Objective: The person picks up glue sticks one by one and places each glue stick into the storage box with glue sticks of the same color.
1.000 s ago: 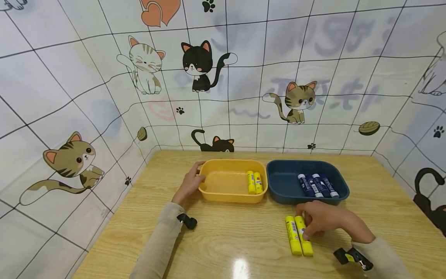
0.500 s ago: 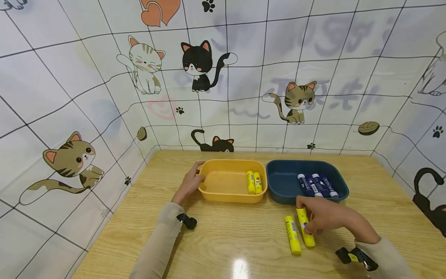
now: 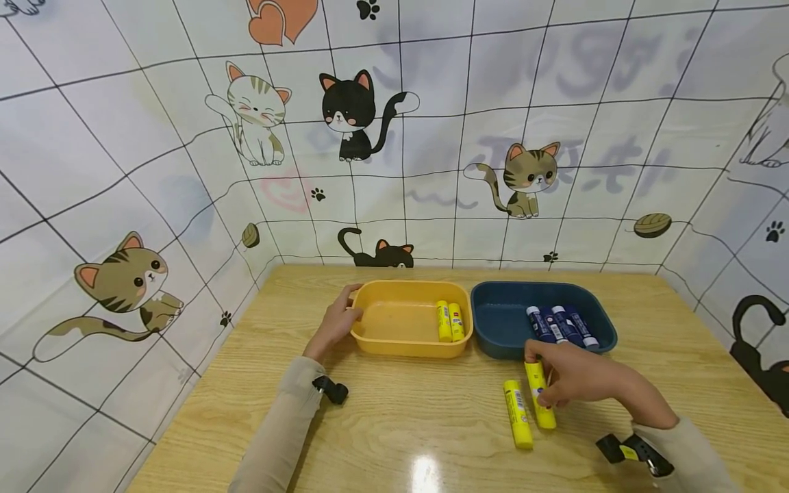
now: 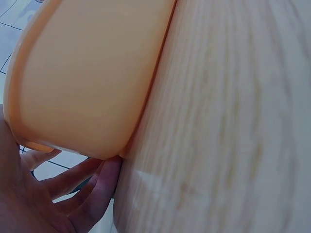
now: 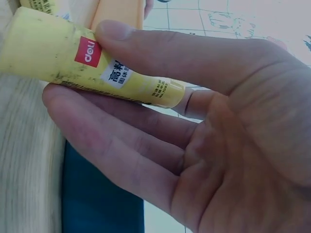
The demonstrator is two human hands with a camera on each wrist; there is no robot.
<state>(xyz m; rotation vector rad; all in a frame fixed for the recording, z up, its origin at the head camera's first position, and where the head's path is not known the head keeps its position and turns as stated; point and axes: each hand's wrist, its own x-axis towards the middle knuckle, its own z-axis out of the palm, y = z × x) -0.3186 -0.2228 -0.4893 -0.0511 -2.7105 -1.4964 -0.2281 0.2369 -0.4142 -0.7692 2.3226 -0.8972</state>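
My right hand (image 3: 576, 376) pinches a yellow glue stick (image 3: 538, 394) between thumb and fingers, in front of the blue container (image 3: 502, 346). In the right wrist view the glue stick (image 5: 43, 46) shows a red "deli" label, with the thumb across its upper side and fingers beneath. A second yellow glue stick (image 3: 518, 414) lies on the table just left of it. My left hand (image 3: 337, 323) holds the left end of the yellow container (image 3: 401, 349). In the left wrist view, bent fingers (image 4: 102, 189) meet the end wall of the yellow container (image 4: 92, 77).
Two yellow glue sticks (image 3: 450, 322) lie at the right end inside the yellow container. Several dark blue glue sticks (image 3: 561, 327) lie in the blue container, which stands right beside the yellow one. A cat-print cloth (image 3: 431, 137) rises behind the wooden table (image 3: 401, 411).
My right hand has drawn its glue stick away from the other one, up and slightly to the right toward the blue container. The left hand stays on the yellow container.
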